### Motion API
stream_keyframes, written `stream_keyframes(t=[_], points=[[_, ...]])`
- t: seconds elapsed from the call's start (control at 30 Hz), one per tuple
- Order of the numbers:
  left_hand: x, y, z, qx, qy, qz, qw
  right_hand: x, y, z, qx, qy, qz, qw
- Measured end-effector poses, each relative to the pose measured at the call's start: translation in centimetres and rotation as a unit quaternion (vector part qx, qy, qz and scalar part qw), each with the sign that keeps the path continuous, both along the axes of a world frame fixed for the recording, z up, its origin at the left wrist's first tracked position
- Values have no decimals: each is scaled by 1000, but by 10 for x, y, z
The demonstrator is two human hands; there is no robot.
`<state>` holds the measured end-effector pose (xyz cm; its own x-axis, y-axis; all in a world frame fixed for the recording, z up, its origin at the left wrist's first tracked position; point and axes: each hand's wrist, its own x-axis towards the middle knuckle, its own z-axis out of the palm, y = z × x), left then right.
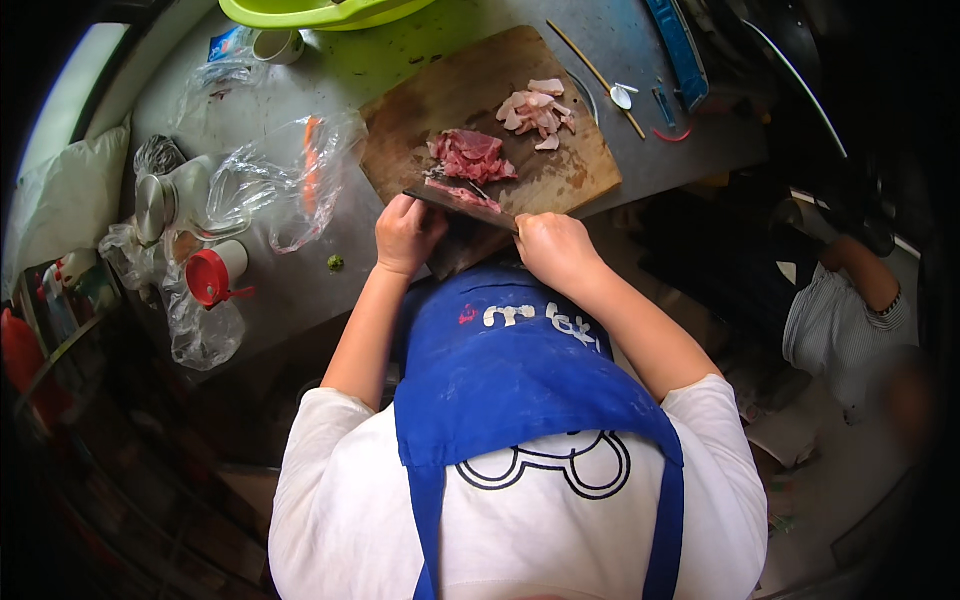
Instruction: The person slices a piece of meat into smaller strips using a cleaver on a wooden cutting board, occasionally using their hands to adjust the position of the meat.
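A wide dark kitchen knife [455, 201] lies crosswise over the near part of the wooden cutting board [400, 140]. My right hand [555, 245] is wrapped round its handle at the right end. At the blade's left end, my left hand [405, 236] is closed on the blade, its fingertips partly hidden. Thin red strips of meat [470, 194] show along the blade. Just beyond lies a larger chunk of raw red meat [470, 156]. Farther right on the board sits a pile of pale, fatty slices [537, 112].
Left of the board are a crumpled clear plastic bag [275, 175], a glass jar [160, 207] and a red-lidded container [208, 277]. A green basin [320, 12] stands at the back. Rightward lie a chopstick [590, 70] and white spoon [621, 97]. Another person's arm [865, 275] shows far right.
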<state>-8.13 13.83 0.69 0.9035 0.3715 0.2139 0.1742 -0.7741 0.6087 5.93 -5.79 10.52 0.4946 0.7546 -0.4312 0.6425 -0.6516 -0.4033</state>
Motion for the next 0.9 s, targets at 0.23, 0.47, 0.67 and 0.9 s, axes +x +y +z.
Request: stream_keyframes(t=[0.23, 0.47, 0.67, 0.9], points=[[3, 7, -8, 2, -13, 2, 1000, -3, 65, -24, 10, 16, 11, 1000], [5, 13, -10, 39, -32, -17, 999, -1, 65, -32, -14, 21, 9, 1000], [16, 18, 7, 25, 9, -65, 998, 17, 26, -40, 41, 29, -62, 997], [14, 13, 2, 36, 2, 42, 998, -3, 15, -10, 10, 21, -54, 998]])
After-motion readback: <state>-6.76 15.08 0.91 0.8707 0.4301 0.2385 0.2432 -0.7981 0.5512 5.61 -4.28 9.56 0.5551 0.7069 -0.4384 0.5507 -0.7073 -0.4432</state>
